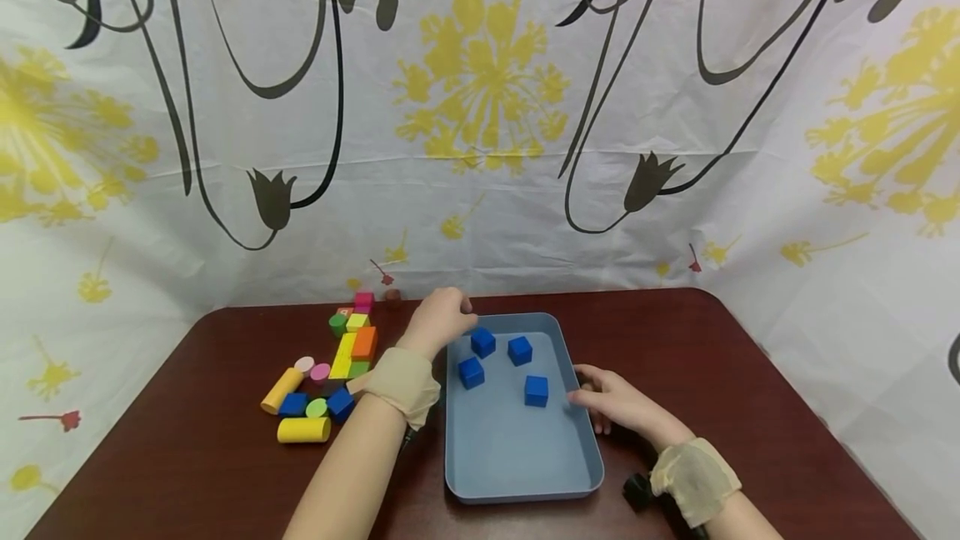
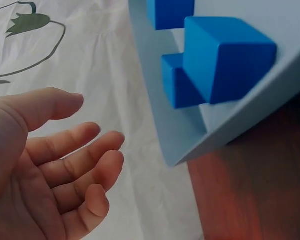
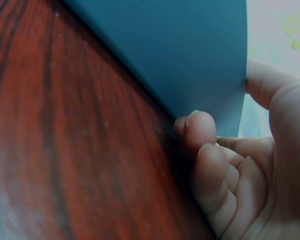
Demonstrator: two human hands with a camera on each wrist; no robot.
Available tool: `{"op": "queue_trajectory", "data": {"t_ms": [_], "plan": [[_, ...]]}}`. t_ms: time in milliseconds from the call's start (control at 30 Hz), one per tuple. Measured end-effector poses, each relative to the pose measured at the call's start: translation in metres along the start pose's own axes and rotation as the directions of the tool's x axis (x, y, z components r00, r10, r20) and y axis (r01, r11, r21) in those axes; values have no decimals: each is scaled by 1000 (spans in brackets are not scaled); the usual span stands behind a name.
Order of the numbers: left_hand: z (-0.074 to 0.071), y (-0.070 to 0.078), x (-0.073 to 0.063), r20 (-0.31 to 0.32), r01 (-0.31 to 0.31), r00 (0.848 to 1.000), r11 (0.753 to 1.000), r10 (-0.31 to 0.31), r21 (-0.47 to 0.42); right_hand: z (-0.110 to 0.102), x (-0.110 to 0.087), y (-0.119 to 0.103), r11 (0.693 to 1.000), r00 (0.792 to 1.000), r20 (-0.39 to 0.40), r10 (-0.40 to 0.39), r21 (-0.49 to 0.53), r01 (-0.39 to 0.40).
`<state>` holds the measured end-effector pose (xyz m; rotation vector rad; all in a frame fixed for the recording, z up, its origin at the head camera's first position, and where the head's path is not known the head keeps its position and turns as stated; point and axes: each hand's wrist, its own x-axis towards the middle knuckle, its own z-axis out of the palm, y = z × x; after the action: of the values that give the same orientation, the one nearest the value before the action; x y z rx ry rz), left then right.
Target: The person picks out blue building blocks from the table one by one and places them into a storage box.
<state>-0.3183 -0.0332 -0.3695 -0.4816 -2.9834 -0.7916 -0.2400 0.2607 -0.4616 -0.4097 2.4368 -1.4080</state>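
Observation:
A grey-blue tray [image 1: 517,457] lies on the table with several blue cubes inside, among them a blue cube [image 1: 536,391] on the right side and a blue cube [image 1: 483,342] near the far left corner. Over the tray's far left corner hovers my left hand [image 1: 441,322]. In the left wrist view the left hand [image 2: 65,165] has loosely bent fingers, with nothing between them and the thumb. My right hand [image 1: 618,400] grips the tray's right wall. Close up, the right thumb [image 3: 270,82] lies at the rim and the curled fingers press from outside, low by the table.
Left of the tray is a loose group of colored blocks, including a yellow cylinder [image 1: 303,430], an orange block [image 1: 364,343] and a green cylinder [image 1: 338,324]. A patterned cloth [image 1: 480,215] hangs behind the dark red table [image 1: 187,440].

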Motion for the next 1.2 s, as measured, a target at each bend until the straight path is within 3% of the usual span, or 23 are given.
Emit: {"op": "queue_trajectory", "data": {"t_ms": [367,567,967,1200], "plan": [[-23,-13,-16,5,39,999,999,-39,13,0,0,-1,1000,1000,5,-5,0,5],[-33,-16,-26,-19,15,1000,999,-14,34,-1,-1,-2,1000,1000,-4,8,3,-8],[-46,-24,-61,-64,3,998,999,-1,38,-2,0,0,1000,1000,3,14,0,-14],[-55,-38,-76,-94,2,996,996,6,91,-3,1,1,1000,1000,15,7,6,-7]]}}
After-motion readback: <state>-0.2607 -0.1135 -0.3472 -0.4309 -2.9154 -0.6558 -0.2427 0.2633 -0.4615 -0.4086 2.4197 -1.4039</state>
